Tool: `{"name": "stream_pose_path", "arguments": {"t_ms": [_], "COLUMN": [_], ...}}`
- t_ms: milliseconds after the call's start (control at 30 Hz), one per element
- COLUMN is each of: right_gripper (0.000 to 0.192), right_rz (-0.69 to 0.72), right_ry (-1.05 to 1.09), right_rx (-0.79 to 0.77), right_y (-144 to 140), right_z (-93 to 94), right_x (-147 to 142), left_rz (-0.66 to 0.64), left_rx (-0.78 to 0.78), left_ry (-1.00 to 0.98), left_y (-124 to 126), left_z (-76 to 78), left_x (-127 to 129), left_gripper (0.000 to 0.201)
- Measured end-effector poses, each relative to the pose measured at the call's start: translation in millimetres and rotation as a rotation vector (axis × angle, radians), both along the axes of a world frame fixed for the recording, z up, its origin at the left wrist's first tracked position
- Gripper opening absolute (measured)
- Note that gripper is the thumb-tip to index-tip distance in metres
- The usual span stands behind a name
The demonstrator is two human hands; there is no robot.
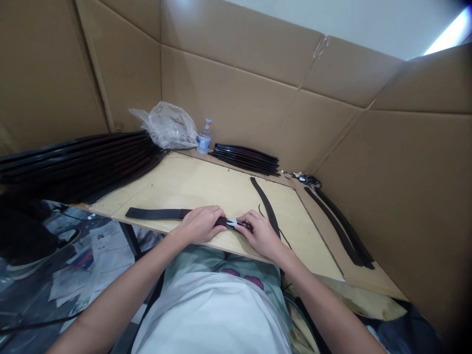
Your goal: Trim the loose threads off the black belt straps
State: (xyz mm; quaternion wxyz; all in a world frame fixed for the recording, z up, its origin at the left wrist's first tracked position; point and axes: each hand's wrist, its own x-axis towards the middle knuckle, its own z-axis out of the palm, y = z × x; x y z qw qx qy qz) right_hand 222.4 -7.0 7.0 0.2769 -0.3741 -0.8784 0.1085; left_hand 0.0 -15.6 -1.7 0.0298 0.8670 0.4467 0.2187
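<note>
My left hand (204, 223) is closed round a long black strip (157, 213) that lies along the front of the board and sticks out to the left. In my right hand (259, 231) is a small pair of snips (232, 223) with pale metal blades. The blades point left and meet the strip close to my left fingertips; whether they touch it I cannot tell. Beyond my right hand another dark curved strip (264, 199) lies on the board, and a thin black thread-like piece is beside it. My fingers hide part of the snips' handles.
Many black strips (81, 157) are piled at the left. Further back are a clear plastic bag (169, 125), a water bottle (204, 136) and a smaller strip stack (245, 158). Two strips (339, 226) lie right, near black scraps (308, 179). Cardboard walls (236, 73) enclose the table; a person's shoe (68, 238) shows lower left.
</note>
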Motion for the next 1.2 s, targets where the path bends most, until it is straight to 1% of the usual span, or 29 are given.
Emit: {"name": "stream_pose_path", "arguments": {"t_ms": [833, 1200], "right_gripper": [0.015, 0.008], "right_rz": [0.006, -0.057], "right_ry": [0.006, -0.012], "right_rx": [0.0, 0.025], "right_y": [-1.7, -0.7], "right_z": [-0.4, -1.0], "right_x": [0.2, -7.3], "left_rz": [0.014, 0.008], "left_rx": [-0.007, -0.02], "left_ry": [0.01, 0.0], "left_y": [-1.1, -1.6], "left_z": [2.0, 3.2], "left_x": [0.6, 0.9], "left_gripper": [0.025, 0.025]}}
